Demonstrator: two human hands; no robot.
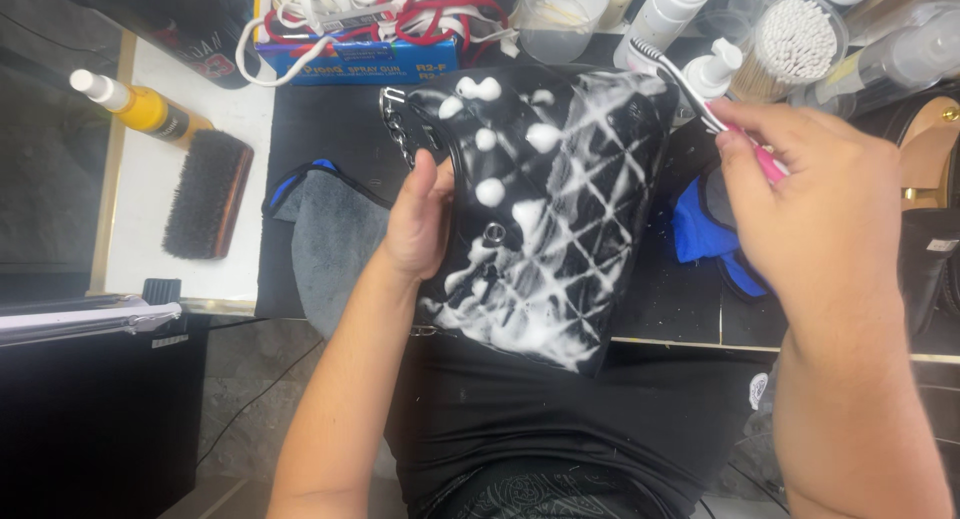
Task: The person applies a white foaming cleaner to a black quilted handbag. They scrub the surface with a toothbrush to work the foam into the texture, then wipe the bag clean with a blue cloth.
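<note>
A black quilted handbag (560,229) with a metal chain lies tilted on the black work surface, covered with blobs and smears of white foam. My left hand (418,219) grips its left edge beside a round metal stud. My right hand (810,209) holds a pink-and-white toothbrush (690,89), whose bristled head hovers at the bag's upper right corner.
A grey cloth with blue trim (330,229) lies under the bag's left side, a blue cloth (700,229) on the right. On the white shelf at the left are a dark bristle brush (208,194) and a yellow bottle (140,107). Spray bottles, cotton swabs (795,41) and a cable box (360,49) line the back.
</note>
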